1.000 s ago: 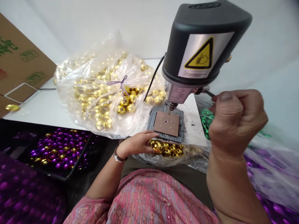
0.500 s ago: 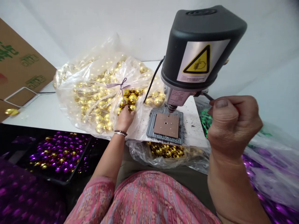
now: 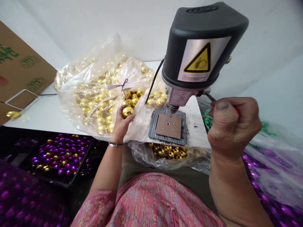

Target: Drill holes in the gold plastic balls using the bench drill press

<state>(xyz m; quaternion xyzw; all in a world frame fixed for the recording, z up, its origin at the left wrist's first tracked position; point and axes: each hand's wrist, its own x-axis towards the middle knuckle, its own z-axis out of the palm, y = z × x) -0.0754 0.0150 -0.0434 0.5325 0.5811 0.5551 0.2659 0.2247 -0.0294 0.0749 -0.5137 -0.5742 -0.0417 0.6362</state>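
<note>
Between the thumb and fingers of my left hand (image 3: 121,126) is a shiny gold ball (image 3: 127,112), held at the opening of a clear plastic bag (image 3: 71,97) full of such balls. A purple tie (image 3: 119,84) lies on the bag. My right hand (image 3: 233,126) is closed around the lever handle (image 3: 210,97) of a small black drill press (image 3: 205,28); a bit of red shows within the fist. Below the chuck (image 3: 174,108), a thin bit reaches down near a brown square board (image 3: 163,128) with a small hole, set on the grey base (image 3: 153,134).
Dark shavings surround the base on the white table (image 3: 47,121). Gold balls (image 3: 169,152) sit in a bag below the table edge. A crate of purple and gold balls (image 3: 61,154) is lower left, a cardboard box (image 3: 21,60) left. Purple goods (image 3: 265,186) lie at right.
My left hand has come out of the bag's opening toward me, bringing out a gold ball. My right hand stays on the lever, and the view has shifted slightly.
</note>
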